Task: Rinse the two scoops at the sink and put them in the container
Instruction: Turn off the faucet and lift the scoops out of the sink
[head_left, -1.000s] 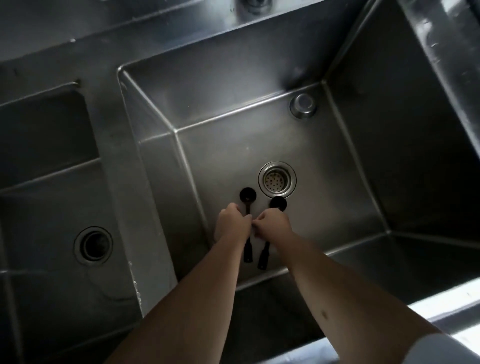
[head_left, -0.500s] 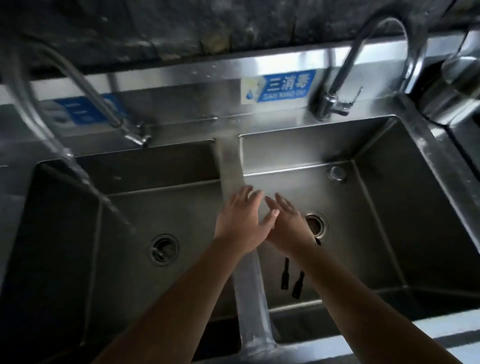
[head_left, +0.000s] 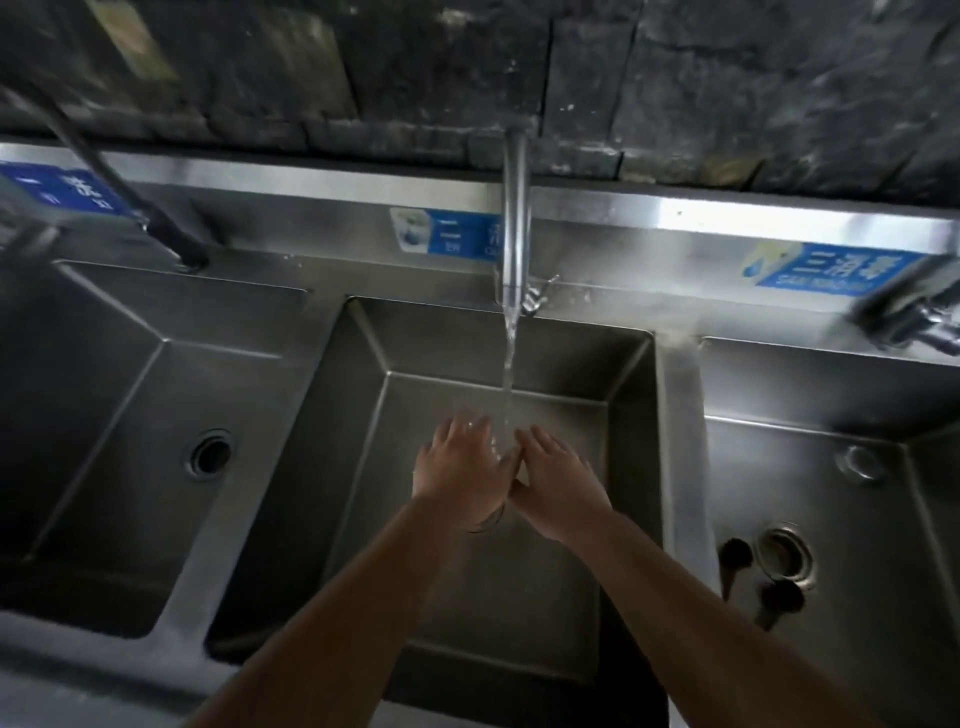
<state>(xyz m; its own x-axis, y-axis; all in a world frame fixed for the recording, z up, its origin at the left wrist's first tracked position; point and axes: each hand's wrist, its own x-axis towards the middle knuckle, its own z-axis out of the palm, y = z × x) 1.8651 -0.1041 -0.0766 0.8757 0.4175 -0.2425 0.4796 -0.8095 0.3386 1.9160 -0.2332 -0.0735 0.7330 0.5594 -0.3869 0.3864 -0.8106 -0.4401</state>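
Note:
Two black scoops lie on the floor of the right basin (head_left: 883, 613), one scoop (head_left: 734, 558) left of the drain and the other scoop (head_left: 777, 600) just below it. My left hand (head_left: 460, 470) and my right hand (head_left: 558, 480) are over the middle basin (head_left: 363, 467), side by side and touching, fingers spread, holding nothing. A stream of water (head_left: 508, 384) falls from the middle faucet (head_left: 514, 223) onto my fingertips. No container is in view.
A third basin (head_left: 93, 415) with a drain hole (head_left: 210, 453) lies at the left. Faucets stand at the far left (head_left: 171, 234) and far right (head_left: 906, 312). Blue labels run along the steel backsplash (head_left: 649, 213) below a dark stone wall.
My hands let go of the two scoops in the right basin and moved left into the middle basin under running water. The view swung left and up.

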